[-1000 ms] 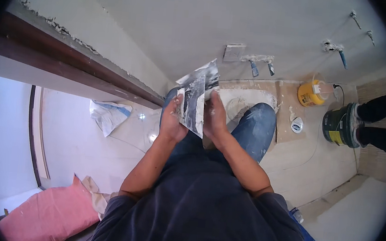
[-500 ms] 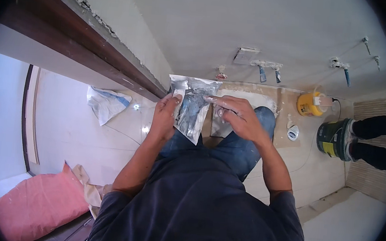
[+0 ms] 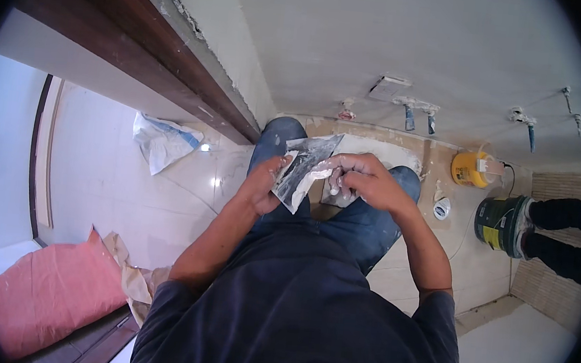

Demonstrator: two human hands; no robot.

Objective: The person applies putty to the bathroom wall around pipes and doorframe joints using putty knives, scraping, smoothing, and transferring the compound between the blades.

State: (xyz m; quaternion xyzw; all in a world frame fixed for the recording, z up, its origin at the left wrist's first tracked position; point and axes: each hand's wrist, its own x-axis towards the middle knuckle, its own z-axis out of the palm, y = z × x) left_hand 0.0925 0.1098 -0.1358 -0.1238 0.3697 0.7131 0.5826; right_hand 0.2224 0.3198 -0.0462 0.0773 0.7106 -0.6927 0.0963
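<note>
My left hand (image 3: pixel 266 185) is closed on the near side of a steel plastering trowel (image 3: pixel 304 162), its blade tilted and smeared with grey and white. Most of the trowel's grip is hidden. White plaster (image 3: pixel 307 188) lies in a thick ridge along the blade's right edge. My right hand (image 3: pixel 368 178) has its index finger stretched against that edge, touching the plaster; its other fingers are loosely bent, apart and coated in white. Both hands are above my bent knees.
Wall pipe stubs (image 3: pixel 411 116) stick out ahead. A yellow bucket (image 3: pixel 470 169) and a green bucket (image 3: pixel 498 225) stand right, with another person's legs (image 3: pixel 564 204) at the green one. A dark wooden frame (image 3: pixel 150 42), white sack (image 3: pixel 161 142) and pink cloth (image 3: pixel 56 292) are left.
The trowel has turned from facing me broadly to a steep tilt. My right index finger has moved down its edge, and a white plaster ridge now shows there. My left knee has come into view.
</note>
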